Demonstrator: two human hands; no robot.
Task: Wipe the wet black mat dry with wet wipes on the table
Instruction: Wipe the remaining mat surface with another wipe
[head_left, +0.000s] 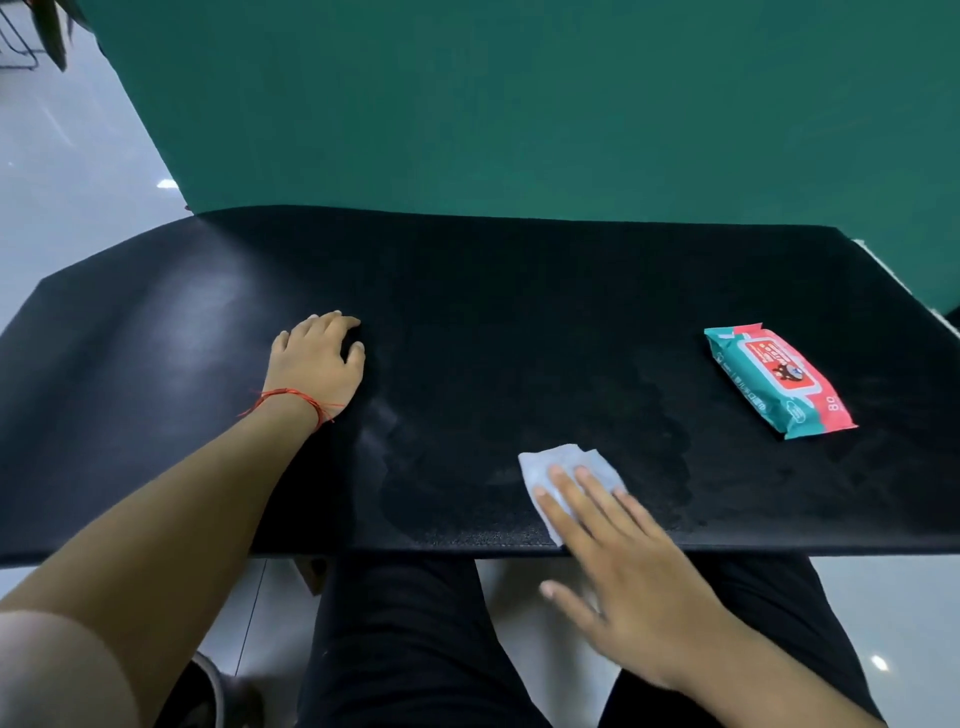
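A black mat (519, 322) covers the whole table top, with a darker wet patch in its near middle. A folded white wet wipe (566, 460) lies flat on that patch near the front edge. My right hand (623, 561) presses on the wipe with straight, spread fingers; the palm hangs over the table's front edge. My left hand (319, 358) rests on the mat at the middle left, its fingers bent down onto the surface and holding nothing. A red string is tied round that wrist.
A teal and red pack of wet wipes (776, 382) lies on the mat at the right. A green wall (519, 104) stands right behind the table. My legs in black trousers are under the front edge, above a pale tiled floor.
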